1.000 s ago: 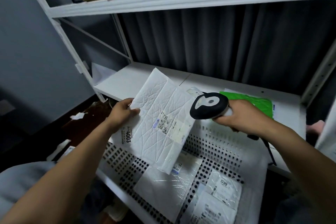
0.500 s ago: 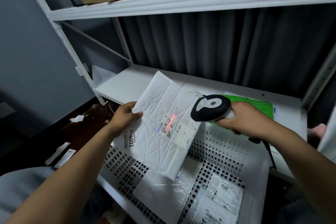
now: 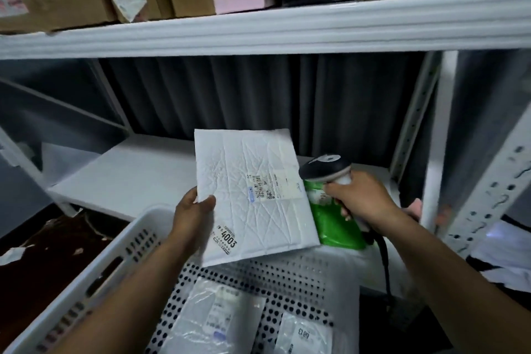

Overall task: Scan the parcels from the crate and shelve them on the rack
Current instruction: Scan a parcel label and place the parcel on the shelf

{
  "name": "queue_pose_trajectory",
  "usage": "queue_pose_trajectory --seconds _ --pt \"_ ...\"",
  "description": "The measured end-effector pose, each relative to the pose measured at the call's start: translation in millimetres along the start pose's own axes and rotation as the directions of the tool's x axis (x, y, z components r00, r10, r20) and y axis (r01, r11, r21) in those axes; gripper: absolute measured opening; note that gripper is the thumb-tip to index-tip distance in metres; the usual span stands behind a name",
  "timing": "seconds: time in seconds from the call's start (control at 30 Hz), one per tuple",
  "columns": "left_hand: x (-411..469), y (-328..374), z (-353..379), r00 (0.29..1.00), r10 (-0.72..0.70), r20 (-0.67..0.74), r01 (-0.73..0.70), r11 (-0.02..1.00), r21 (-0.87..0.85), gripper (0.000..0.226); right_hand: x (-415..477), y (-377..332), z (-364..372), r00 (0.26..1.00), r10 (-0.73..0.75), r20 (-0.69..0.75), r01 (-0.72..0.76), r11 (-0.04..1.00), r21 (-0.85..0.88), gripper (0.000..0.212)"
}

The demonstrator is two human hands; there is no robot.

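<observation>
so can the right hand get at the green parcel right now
Reach yes, grasp probably not: the green parcel lies close by the right hand, nothing between, but that hand grips the scanner.

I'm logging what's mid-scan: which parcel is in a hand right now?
The white padded mailer marked 4003, held at its edge by the left hand. The two clear-bagged parcels lie in the crate, the green one on the shelf.

A dark grey pleated curtain (image 3: 258,95) hangs across the back. At lower left, a dark brown floor (image 3: 51,267) carries white paper scraps (image 3: 13,255), one near its left edge. A grey wall (image 3: 57,115) stands at left.
</observation>
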State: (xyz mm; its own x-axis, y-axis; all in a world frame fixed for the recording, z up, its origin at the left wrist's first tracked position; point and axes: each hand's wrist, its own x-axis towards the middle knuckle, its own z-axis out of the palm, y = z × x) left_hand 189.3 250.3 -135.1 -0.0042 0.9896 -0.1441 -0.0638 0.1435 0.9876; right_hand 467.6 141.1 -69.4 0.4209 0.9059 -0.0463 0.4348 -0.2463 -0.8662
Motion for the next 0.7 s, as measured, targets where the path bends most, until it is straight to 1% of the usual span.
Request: queue_pose_trajectory --seconds 0.07,0.17,0.33,0.43,0.47,0.53,0.6,0.63,0.7 --pt "19 -1 32 1.0 0.006 0.02 -0.007 0.999 0.034 0.026 13 11 -6 0.998 0.049 -0.034 -0.047 0.998 0.048 0.024" --pt "49 -13 84 0.997 0.006 0.071 -0.013 0.995 0.096 0.025 35 33 -21 0.988 0.113 -0.109 -0.1 0.988 0.115 0.019" --pt "97 -62 146 0.986 -0.017 0.164 -0.018 0.977 0.212 0.017 60 69 -33 0.948 0.224 -0.228 -0.197 0.971 0.133 0.017" --pt "122 -92 170 0.977 -0.036 0.212 -0.037 0.944 0.328 0.013 72 81 -31 0.943 0.237 -0.235 -0.207 0.968 0.144 0.016" --pt "132 -103 175 0.975 -0.034 0.219 -0.05 0.928 0.37 0.017 75 82 -29 0.947 0.222 -0.231 -0.196 0.972 0.132 0.017" --pt "146 -114 183 0.975 -0.053 0.214 -0.05 0.892 0.45 0.036 78 80 -24 0.965 0.182 -0.191 -0.168 0.982 0.085 0.02" --pt "160 -127 186 0.977 -0.076 0.2 -0.031 0.874 0.485 0.053 79 76 -18 0.978 0.15 -0.148 -0.146 0.988 0.041 0.021" --pt "161 -125 186 0.978 -0.1 0.184 -0.011 0.853 0.522 0.058 80 74 -15 0.981 0.144 -0.13 -0.142 0.989 0.027 0.021" --pt "153 -116 187 0.976 -0.124 0.178 -0.005 0.808 0.589 0.053 80 71 -10 0.985 0.136 -0.106 -0.137 0.991 -0.004 0.02"
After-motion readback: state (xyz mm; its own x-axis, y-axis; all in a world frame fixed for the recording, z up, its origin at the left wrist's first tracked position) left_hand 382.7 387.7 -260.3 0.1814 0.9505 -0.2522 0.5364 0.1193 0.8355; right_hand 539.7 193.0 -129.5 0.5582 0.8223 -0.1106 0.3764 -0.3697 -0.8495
